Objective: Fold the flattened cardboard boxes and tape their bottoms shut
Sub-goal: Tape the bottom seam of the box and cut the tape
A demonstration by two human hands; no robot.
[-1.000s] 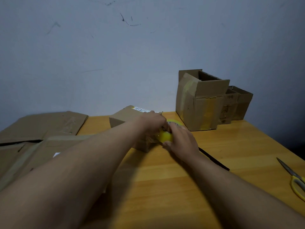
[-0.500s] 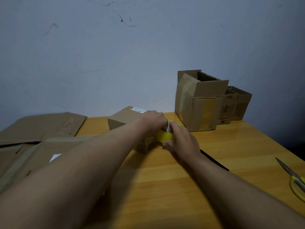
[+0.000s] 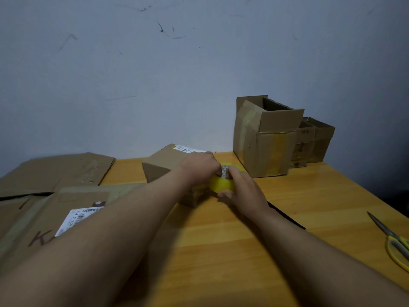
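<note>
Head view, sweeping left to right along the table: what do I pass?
Flattened cardboard → small box being taped → yellow tape roll → tall folded box → smaller folded box → scissors.

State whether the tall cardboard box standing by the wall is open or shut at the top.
Open. The tall cardboard box stands upright on the table with its top flaps raised, and its dark inside shows between them.
</note>
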